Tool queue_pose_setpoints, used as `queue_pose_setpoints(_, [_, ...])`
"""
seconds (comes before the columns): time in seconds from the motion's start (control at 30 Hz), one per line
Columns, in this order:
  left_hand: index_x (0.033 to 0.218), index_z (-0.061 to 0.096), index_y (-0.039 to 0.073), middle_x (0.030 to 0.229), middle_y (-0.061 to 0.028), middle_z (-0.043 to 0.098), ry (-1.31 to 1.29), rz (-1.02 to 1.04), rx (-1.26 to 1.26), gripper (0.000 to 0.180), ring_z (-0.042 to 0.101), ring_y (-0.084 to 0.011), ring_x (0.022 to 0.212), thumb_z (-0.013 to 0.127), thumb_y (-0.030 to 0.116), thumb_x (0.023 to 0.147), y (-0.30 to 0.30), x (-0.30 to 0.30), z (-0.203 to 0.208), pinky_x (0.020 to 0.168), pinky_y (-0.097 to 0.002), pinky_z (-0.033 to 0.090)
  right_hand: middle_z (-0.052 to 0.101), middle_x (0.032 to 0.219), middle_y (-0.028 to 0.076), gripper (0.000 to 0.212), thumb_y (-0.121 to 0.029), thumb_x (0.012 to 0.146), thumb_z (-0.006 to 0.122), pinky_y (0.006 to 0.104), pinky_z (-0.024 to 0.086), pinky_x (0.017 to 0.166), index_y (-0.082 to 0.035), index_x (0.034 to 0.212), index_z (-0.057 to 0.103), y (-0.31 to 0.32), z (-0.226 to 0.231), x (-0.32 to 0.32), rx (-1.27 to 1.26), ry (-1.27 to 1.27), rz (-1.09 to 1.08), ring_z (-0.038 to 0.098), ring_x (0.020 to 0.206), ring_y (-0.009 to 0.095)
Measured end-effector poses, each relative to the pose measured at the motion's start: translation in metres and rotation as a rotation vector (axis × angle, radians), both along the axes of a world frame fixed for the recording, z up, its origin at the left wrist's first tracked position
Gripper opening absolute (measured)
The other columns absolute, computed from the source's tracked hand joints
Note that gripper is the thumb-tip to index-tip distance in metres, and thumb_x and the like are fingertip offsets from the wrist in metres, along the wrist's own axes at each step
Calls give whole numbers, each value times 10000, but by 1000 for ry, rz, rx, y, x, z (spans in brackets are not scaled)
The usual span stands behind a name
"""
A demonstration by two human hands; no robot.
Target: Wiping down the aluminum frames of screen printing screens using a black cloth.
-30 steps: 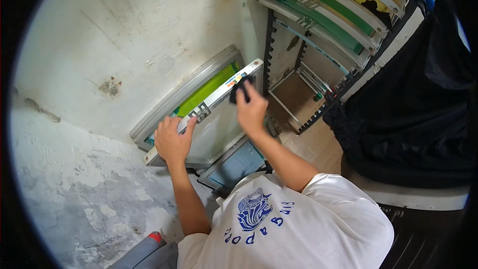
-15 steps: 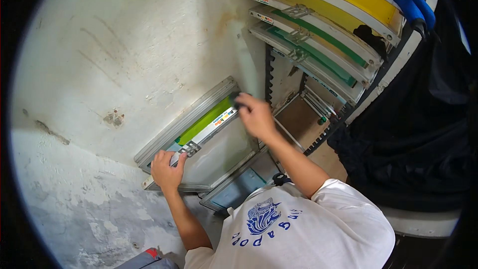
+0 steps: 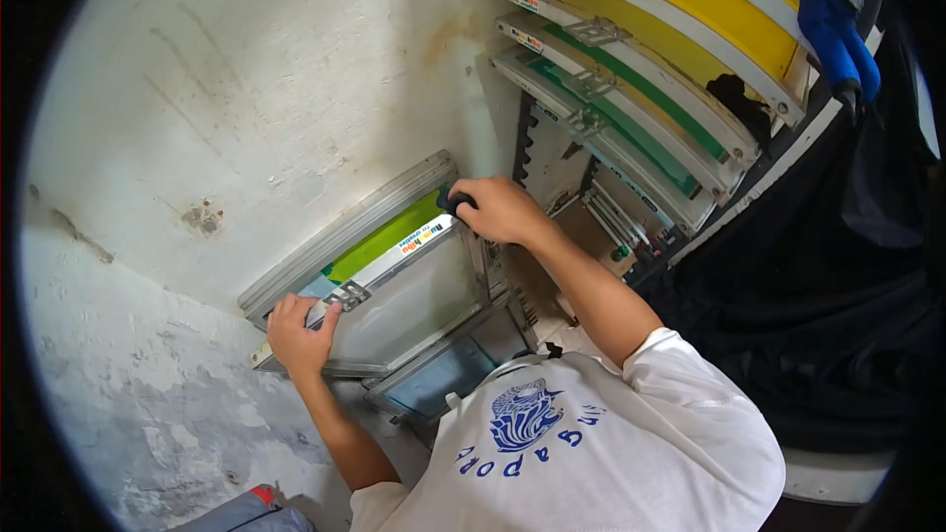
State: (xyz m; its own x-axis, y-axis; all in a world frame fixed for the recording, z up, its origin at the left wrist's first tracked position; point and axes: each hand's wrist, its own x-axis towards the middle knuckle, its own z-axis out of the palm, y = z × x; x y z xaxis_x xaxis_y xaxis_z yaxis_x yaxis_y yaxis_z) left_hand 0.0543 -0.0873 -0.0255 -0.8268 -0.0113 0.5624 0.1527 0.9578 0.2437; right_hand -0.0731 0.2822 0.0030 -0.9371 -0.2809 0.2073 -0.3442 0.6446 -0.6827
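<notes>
A screen-printing frame (image 3: 402, 241) with a pale metal rail and a bright green strip (image 3: 389, 238) stands slanted near the wall. My left hand (image 3: 301, 332) is closed on the rail's lower left end, thumb beside a metal hinge plate (image 3: 347, 296). At the rail's upper right end, my right hand (image 3: 501, 209) is closed around a small black thing (image 3: 455, 202), perhaps a wadded cloth; most of it lies under the fingers. Further metal frames (image 3: 350, 232) lean directly behind and in front of the held one.
A rack at upper right holds several stacked screens (image 3: 641, 49) with yellow and green mesh. Blue-handled tool grips (image 3: 838, 39) hang there beside black cloth (image 3: 788, 266). A stained white wall (image 3: 246, 89) rises at left. A grey bag (image 3: 241, 512) lies at lower left.
The whole scene has shifted somewhat with the head's motion. My right hand, blurred before, now shows sharply at the rail's upper end. My left hand keeps its grip on the frame.
</notes>
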Motion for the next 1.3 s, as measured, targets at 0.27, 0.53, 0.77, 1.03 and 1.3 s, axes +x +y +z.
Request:
queue_pose_setpoints(0.27, [856,762,106,871,-45,653,-29,7,7,391,636,-300,885,905,451,738,4,3,0,796,-430,475,761,990,243,241,-220,915,653,555,585,890,-29,1034,740,-83,10,23,335,6,172,742,951,448])
queue_pose_setpoints(0.53, [839,760,111,876,-48,657,-17,22,77,393,631,-307,887,915,451,714,22,13,1,805,-436,475,768,1089,202,305,-250,935,668,512,580,926,-137,1199,771,-6,29,-5,333,-239,126,729,1055,393])
queue_pose_setpoints(0.77, [844,756,114,875,-59,643,4,-6,-29,411,630,-313,883,906,480,730,34,10,0,785,-444,476,763,970,230,249,-229,906,658,552,585,890,-73,1061,775,-67,17,41,325,-73,12,735,969,439])
queue_pose_setpoints(1.03, [844,740,120,864,-61,639,84,-37,-49,417,629,-314,864,892,500,766,48,2,-6,762,-460,476,781,1116,139,318,-198,906,662,509,587,931,-191,1198,789,-13,18,34,260,-67,-93,736,1033,383])
queue_pose_setpoints(1.3, [856,745,111,853,-60,623,88,-42,-85,460,630,-305,857,881,541,768,56,-5,-9,763,-456,477,761,1076,212,270,-172,867,660,538,587,909,-94,1104,766,-60,0,51,287,13,-128,735,1016,425])
